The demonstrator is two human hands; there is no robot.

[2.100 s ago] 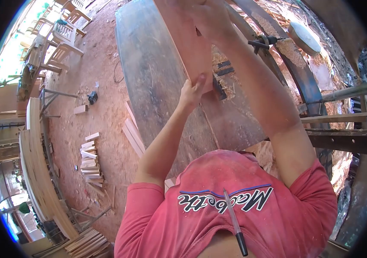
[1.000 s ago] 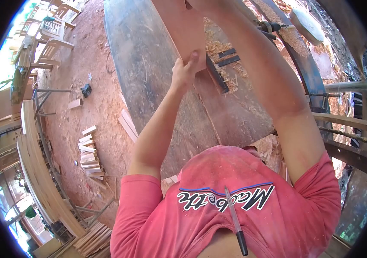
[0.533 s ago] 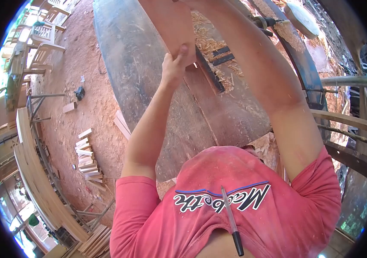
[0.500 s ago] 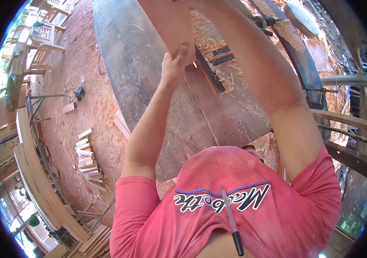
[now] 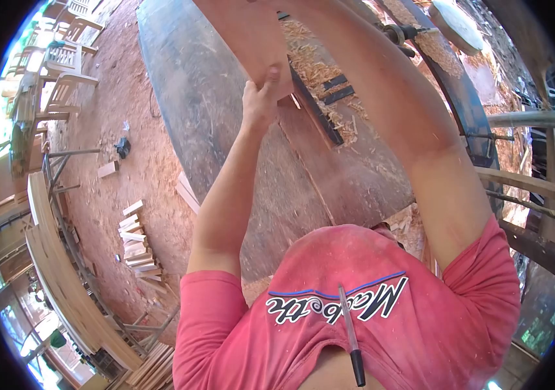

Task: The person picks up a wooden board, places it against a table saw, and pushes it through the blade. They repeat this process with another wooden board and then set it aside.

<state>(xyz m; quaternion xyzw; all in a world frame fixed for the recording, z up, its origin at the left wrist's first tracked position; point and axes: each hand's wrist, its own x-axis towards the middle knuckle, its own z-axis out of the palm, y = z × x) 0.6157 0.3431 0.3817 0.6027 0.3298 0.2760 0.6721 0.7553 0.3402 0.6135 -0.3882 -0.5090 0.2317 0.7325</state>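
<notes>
A flat reddish-brown wooden board [image 5: 246, 32] slants down from the top edge of the view. My left hand [image 5: 262, 97] grips its lower end, thumb on the upper face and fingers wrapped round the left edge. My right arm reaches up to the far end of the board, where the top edge of the frame cuts off most of my right hand [image 5: 276, 4]; its fingers do not show. Under the board lies the worktable [image 5: 225, 156]. A dark bar [image 5: 316, 110] runs along the table just right of the board, beside curled wood shavings [image 5: 306, 55].
Two short dark strips [image 5: 337, 89] lie among the shavings. Small wood blocks [image 5: 138, 244] lie in a row on the dirt floor at left, near stacked long planks [image 5: 69, 279]. Chairs [image 5: 66, 88] stand at upper left. A metal pipe [image 5: 530, 119] runs at right.
The board and my left hand have shifted slightly left. The view has turned a little, so the floor items sit slightly lower. My left hand keeps its grip.
</notes>
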